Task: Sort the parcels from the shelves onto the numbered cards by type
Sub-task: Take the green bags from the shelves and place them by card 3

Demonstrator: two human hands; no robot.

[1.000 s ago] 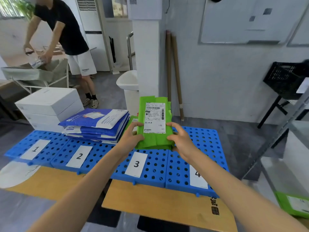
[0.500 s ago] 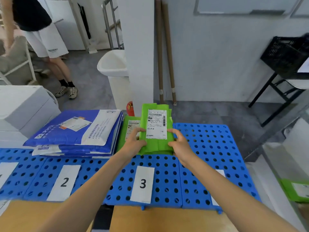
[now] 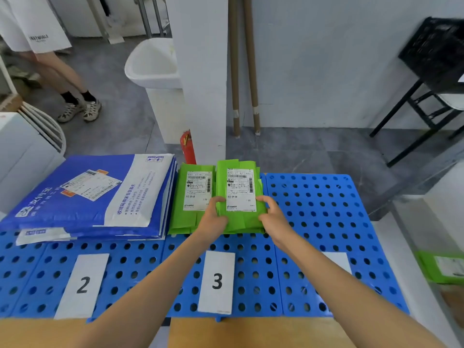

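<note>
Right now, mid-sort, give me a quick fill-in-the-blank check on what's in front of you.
1. The left hand and right hand grip a parcel whose wrap is ___.
2. The middle card, just in front of that parcel, reads ___.
3. The blue mailers lie stacked behind the left card, which reads ___.
Missing words: green; 3; 2.

Just beyond the left hand [image 3: 213, 219], a red fire extinguisher [image 3: 188, 146] hugs the white pillar [image 3: 200, 71], with a white bin [image 3: 155, 71] further back. Well beyond the right hand [image 3: 275, 219], cardboard tubes [image 3: 234, 64] lean on the wall [image 3: 326, 71]; a black crate [image 3: 434, 54] sits far right.
</note>
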